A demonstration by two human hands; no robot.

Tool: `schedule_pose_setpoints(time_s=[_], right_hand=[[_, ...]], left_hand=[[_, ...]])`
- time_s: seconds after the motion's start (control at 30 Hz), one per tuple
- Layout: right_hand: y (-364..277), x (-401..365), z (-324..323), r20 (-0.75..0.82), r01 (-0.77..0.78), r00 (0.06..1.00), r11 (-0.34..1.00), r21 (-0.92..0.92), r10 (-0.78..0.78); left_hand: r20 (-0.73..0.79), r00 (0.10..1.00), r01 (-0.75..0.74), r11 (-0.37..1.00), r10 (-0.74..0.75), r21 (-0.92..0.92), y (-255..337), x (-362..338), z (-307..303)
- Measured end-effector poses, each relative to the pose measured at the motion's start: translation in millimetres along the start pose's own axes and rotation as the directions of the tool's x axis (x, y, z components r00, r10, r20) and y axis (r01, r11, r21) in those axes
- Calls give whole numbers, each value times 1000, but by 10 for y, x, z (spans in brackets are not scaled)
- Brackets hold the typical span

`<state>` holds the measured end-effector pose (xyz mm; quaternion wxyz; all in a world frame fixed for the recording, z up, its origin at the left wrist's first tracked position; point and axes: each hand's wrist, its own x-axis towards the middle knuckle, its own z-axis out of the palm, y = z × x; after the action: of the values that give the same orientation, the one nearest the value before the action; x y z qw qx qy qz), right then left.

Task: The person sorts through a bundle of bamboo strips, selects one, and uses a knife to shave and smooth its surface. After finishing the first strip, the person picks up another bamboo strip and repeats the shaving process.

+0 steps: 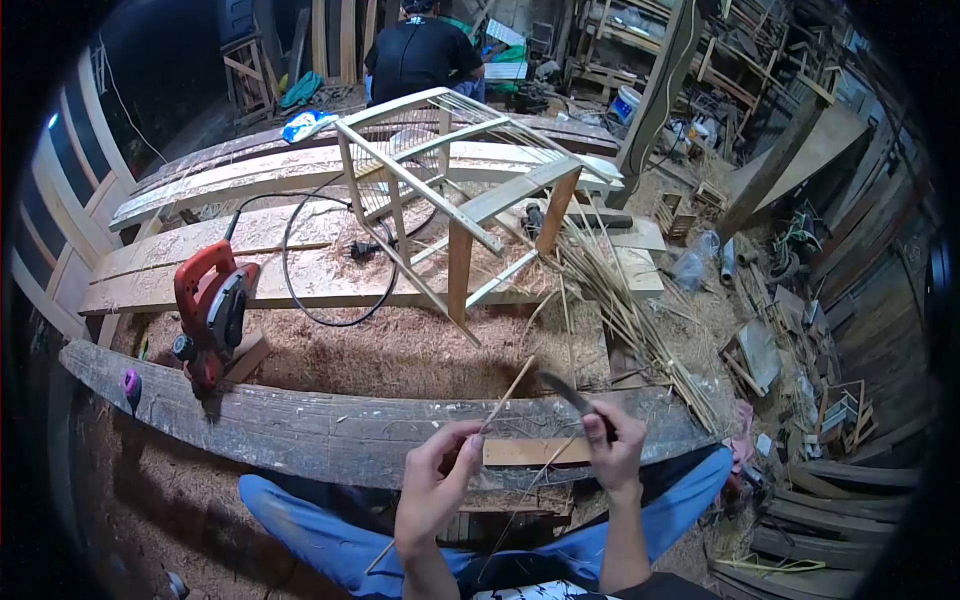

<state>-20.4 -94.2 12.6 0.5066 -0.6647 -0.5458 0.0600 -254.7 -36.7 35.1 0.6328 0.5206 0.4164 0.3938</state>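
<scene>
My left hand [438,485] pinches a thin wooden strip [513,388], which points up and away from the fingers. In my right hand [613,447] is a knife [566,391], its dark blade pointing up and to the left, apart from the strip. Another thin strip [545,468] hangs between the two hands, over a flat light board [535,452] on the weathered plank [330,432]. Beyond the hands stands a wooden frame [483,200] with slats and thin strips across it.
A red power planer [212,310] rests at the left on the plank's edge. A black cable [290,262] loops over shavings-covered boards [170,262]. A bundle of thin strips [630,310] lies at the right. A person in a black shirt [415,62] sits at the back.
</scene>
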Motion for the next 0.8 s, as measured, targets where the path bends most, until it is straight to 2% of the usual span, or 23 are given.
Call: schedule_pose_setpoints(time_s=[0.03, 0.07, 0.23, 0.33, 0.4, 0.5, 0.63, 0.73, 0.8], right_hand=[[-70, -21, 33, 65, -17, 998, 999, 30, 15], [-82, -61, 127, 38, 48, 998, 998, 52, -50], [-316, -89, 342, 196, 80, 976, 993, 86, -95], [-310, -83, 426, 195, 140, 967, 983, 118, -161], [-337, -85, 426, 217, 96, 969, 987, 127, -122], [-370, -71, 413, 245, 115, 961, 991, 65, -127], [-328, -79, 437, 214, 157, 959, 978, 140, -184], [-329, -47, 413, 228, 201, 945, 966, 162, -235], [-342, -13, 369, 235, 224, 937, 961, 160, -257]], left_hand=[[-1, 999, -33, 999, 33, 27, 5, 5, 25], [0, 998, -66, 996, 66, 52, 6, 9, 42], [40, 997, -62, 998, 62, -6, -34, 40, 129], [55, 998, -47, 994, 42, 99, -72, 8, 118], [64, 996, -66, 983, 56, 172, -65, 6, 103], [43, 994, -107, 984, 102, 142, -30, -9, 110], [6, 991, -131, 986, 131, 104, 11, -32, 117], [45, 997, -68, 988, 62, 139, -13, -63, 81], [32, 992, -123, 987, 120, 103, -64, -61, 96]])
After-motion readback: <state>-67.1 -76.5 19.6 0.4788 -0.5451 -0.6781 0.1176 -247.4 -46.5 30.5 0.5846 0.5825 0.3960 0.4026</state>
